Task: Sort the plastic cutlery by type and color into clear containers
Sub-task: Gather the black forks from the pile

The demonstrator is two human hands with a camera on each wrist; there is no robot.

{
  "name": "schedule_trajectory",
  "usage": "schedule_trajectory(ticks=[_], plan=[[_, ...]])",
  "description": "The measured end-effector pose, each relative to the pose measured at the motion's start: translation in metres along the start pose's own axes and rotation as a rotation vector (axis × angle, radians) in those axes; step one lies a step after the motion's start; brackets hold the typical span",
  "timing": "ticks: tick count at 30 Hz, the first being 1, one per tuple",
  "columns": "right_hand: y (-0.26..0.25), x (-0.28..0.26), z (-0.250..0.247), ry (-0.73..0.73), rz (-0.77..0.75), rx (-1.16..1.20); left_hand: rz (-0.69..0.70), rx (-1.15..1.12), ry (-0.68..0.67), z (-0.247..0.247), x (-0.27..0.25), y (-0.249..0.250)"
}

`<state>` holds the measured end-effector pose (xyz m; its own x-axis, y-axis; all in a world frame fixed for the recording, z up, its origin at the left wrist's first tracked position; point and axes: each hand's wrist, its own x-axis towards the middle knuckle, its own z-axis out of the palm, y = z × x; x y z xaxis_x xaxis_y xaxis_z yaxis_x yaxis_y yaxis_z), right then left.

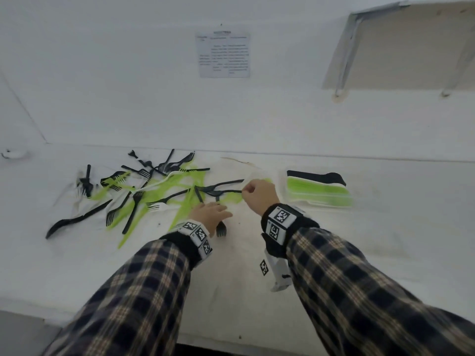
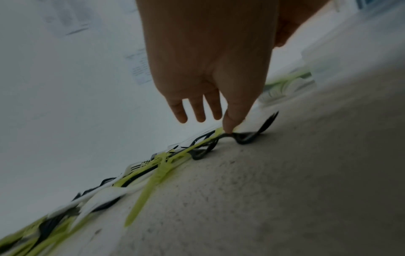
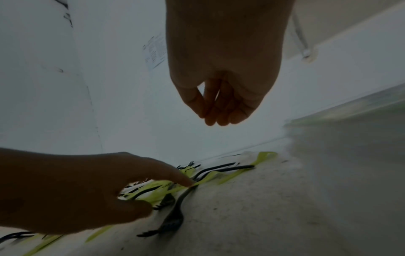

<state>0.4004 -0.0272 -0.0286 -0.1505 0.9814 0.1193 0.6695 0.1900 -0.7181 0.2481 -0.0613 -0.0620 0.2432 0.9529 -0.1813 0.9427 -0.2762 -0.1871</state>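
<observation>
A tangled pile of black, green and white plastic cutlery (image 1: 151, 186) lies on the white table (image 1: 385, 240). My left hand (image 1: 214, 213) reaches into the pile's near right edge with straight fingers. Its index fingertip (image 2: 228, 129) presses on a black fork (image 2: 247, 138) where the fork crosses a green piece; the fork's tines (image 1: 221, 230) point toward me. My right hand (image 1: 257, 194) hovers just right of the pile, fingers (image 3: 219, 112) bunched and curled, holding nothing. Below it lies another black fork's handle end (image 3: 249, 166). A clear container (image 1: 318, 194) at the right holds stacked green and black cutlery.
The white wall stands close behind the pile, with a printed sheet (image 1: 223, 55) on it and a shelf on brackets (image 1: 344, 52) at the upper right. A black knife (image 1: 77, 220) lies at the pile's near left. The table's front edge (image 1: 231, 343) runs under my forearms.
</observation>
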Motion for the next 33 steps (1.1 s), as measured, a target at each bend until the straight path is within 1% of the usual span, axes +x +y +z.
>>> schedule_trajectory(ticks=[2,5,7,9,11,13,14,15,16,17,20,21,24,28,30,33], plan=[[0.000,0.011,0.012,-0.094,0.009,-0.073,0.081,0.077,0.021,0.004,0.008,-0.002],[0.000,0.029,0.026,-0.291,0.045,-0.245,0.137,0.160,0.039,0.009,0.015,-0.005],[-0.004,0.038,0.031,-0.372,0.021,-0.349,0.210,0.189,0.075,0.010,0.017,-0.011],[-0.009,0.048,0.035,-0.389,-0.030,-0.422,0.293,0.154,0.138,0.009,0.019,-0.020],[-0.012,0.058,0.040,-0.380,-0.043,-0.461,0.352,0.067,0.302,0.008,0.023,-0.030],[-0.012,0.065,0.045,-0.381,-0.041,-0.472,0.388,-0.103,0.410,0.010,0.023,-0.040],[-0.013,0.068,0.047,-0.387,-0.047,-0.477,0.393,-0.148,0.400,0.010,0.024,-0.042],[-0.014,0.070,0.050,-0.396,-0.052,-0.488,0.383,-0.119,0.334,0.010,0.023,-0.042],[-0.014,0.072,0.053,-0.407,-0.055,-0.502,0.360,-0.058,0.222,0.009,0.020,-0.039],[-0.014,0.074,0.056,-0.415,-0.069,-0.520,0.340,-0.008,0.173,0.012,0.019,-0.037],[-0.013,0.078,0.068,-0.437,-0.095,-0.619,0.252,0.001,0.142,0.016,0.022,-0.026],[-0.012,0.080,0.072,-0.432,-0.097,-0.662,0.227,0.017,0.111,0.017,0.024,-0.023],[-0.010,0.084,0.078,-0.405,-0.066,-0.722,0.175,0.033,0.086,0.017,0.031,-0.018],[-0.004,0.094,0.074,-0.413,-0.082,-0.665,0.209,0.021,0.050,0.016,0.039,-0.022],[-0.001,0.099,0.068,-0.423,-0.091,-0.619,0.249,0.012,0.021,0.012,0.041,-0.024],[0.001,0.103,0.064,-0.446,-0.074,-0.574,0.316,0.034,0.033,0.009,0.040,-0.027]])
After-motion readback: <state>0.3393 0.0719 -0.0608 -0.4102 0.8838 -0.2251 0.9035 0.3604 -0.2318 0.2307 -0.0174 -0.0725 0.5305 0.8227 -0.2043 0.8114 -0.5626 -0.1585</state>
